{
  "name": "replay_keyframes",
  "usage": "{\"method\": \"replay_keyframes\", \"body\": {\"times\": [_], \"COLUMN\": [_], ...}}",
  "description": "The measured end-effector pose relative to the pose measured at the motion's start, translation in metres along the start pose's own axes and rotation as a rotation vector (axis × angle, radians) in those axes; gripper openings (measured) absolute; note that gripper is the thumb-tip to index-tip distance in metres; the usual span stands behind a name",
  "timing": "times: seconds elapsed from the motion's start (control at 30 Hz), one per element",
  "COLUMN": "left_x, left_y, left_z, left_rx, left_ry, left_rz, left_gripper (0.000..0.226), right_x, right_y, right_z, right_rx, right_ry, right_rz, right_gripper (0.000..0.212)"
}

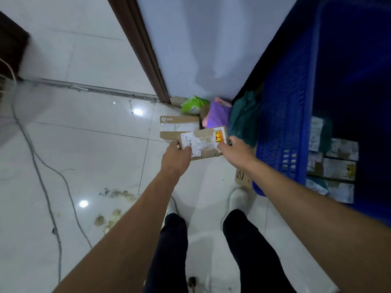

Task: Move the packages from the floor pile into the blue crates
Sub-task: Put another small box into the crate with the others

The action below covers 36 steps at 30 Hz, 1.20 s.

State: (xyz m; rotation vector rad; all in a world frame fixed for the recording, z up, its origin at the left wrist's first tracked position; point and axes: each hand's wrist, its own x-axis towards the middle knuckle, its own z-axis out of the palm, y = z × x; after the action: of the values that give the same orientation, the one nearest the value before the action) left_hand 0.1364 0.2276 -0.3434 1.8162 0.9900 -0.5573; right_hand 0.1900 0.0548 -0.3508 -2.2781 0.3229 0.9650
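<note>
While both arms reach down, the left hand (176, 158) and right hand (233, 152) are closed on opposite ends of a labelled cardboard box (204, 142), over the floor pile (211, 112) in the floor's wall corner, just left of the blue crate (283, 115) holding packages (336, 163).

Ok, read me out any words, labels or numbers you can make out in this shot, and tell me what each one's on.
Nothing here reads cleanly.
Held cardboard box: white shipping label with barcode, blurred; red and yellow sticker, print illegible.
Brown box behind it: small logo and characters, too blurred.
Cardboard scrap by the blue crate: dark marker strokes, unclear.
Packages in the crate: labels too blurred.
</note>
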Motion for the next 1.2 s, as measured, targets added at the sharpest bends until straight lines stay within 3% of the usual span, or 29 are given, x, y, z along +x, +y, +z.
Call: {"method": "replay_keyframes", "body": {"times": [0.17, 0.53, 0.67, 1.0, 1.2], "left_x": [-0.088, -0.22, -0.244, -0.283, -0.292], "left_y": [0.064, 0.16, 0.176, 0.203, 0.203], "left_z": [-0.022, -0.011, 0.007, 0.032, 0.04], "left_rx": [0.158, 0.097, 0.198, 0.472, 0.386], "left_ry": [-0.018, 0.067, 0.095, 0.112, -0.052], "left_rz": [0.119, 0.315, 0.361, 0.675, 0.814], "left_gripper": [0.041, 0.037, 0.025, 0.024, 0.033], "right_x": [-0.08, -0.194, -0.221, -0.272, -0.294], "right_y": [-0.018, -0.01, 0.007, 0.029, 0.043], "right_z": [-0.07, -0.196, -0.233, -0.264, -0.272], "right_rx": [0.061, 0.117, 0.153, 0.179, 0.25], "right_ry": [0.051, 0.161, 0.198, 0.442, 0.494], "right_rz": [-0.021, -0.221, -0.28, -0.282, -0.168], "right_gripper": [0.031, 0.025, 0.041, 0.045, 0.03]}}
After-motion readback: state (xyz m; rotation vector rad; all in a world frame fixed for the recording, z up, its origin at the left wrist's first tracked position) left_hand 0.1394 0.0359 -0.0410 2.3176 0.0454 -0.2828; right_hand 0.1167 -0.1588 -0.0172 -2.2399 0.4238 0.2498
